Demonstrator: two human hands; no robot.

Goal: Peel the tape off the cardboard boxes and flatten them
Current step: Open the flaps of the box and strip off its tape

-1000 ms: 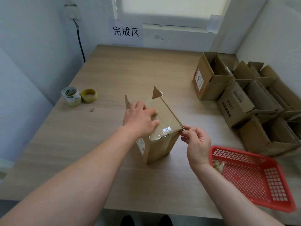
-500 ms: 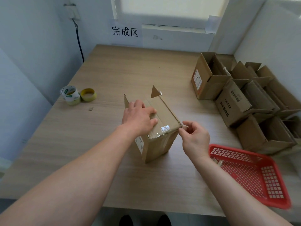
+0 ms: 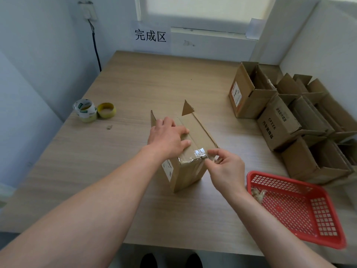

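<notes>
1. Left hand: spread flat with the fingers straight, pressing on top of the cardboard box. It pins the box so my pull cannot slide or tip it.
2. Right hand: thumb and forefinger pinch the loose end of the clear tape at the box's near top edge. The other fingers are curled aside. I judge the strip barely lifted, with most of it seeming stuck along the top seam.
3. Cardboard box: stands mid-bench, the near end taped and the far flaps open and sticking up. Not yet flattened.
4. Red basket: on the bench to my right, near the peeling hand, so scraps can drop in without a reach. A pale wad, apparently used tape, lies in the corner nearest my wrist.
5. Other boxes: crowded along the right wall with flaps open. I take them as waiting their turn.
6. Two tape rolls: far left, well apart from the work.
7. Sign: on the back wall, above the bench's far edge.
</notes>
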